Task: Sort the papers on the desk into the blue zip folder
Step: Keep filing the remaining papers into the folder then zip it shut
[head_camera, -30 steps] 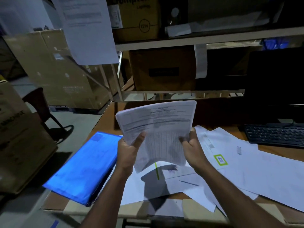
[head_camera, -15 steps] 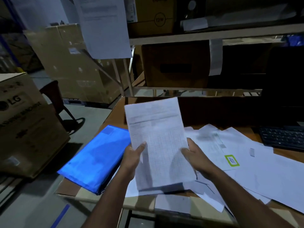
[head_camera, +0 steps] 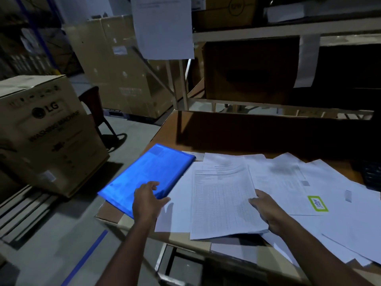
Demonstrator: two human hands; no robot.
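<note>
Blue zip folder [head_camera: 148, 178] lying flat at the left end of the tabletop [head_camera: 171, 129], just beside the spread of loose papers [head_camera: 299, 182]. Left hand [head_camera: 147, 200] over its near corner, grip released, fingers spread. Right hand [head_camera: 266, 209] pinching the right edge of a gridded stack [head_camera: 222, 199] resting on the other sheets.

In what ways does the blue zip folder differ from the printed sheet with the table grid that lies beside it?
The shiny blue plastic zip folder is coloured and glossy; the white printed grid sheet is matte and covered in print. The folder lies at the desk's left edge under the left hand; the sheet rests on other loose papers, with the right hand at its right edge. Both lie flat on the desk.
</note>
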